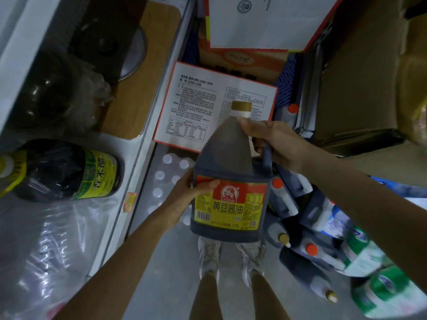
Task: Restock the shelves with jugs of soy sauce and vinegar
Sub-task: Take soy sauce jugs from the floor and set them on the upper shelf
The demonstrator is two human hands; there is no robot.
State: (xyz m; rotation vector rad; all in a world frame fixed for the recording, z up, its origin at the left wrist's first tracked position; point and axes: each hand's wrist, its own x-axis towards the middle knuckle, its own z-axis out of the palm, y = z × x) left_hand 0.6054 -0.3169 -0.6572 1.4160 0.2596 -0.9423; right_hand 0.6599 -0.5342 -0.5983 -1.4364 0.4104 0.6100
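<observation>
Head view: a dark soy sauce jug [227, 181] with a gold cap and a red-and-yellow label is held mid-frame above the shoes [209, 255]. The right grip [277, 144] clasps its handle at 2 o'clock. The left grip [191, 190] clasps its side at 9 o'clock.

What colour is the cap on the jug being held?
Gold cap; shows best in the head view.

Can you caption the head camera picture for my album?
Left hand and right hand hold a dark plastic soy sauce jug with a red and yellow label beside a white shelf.
</observation>
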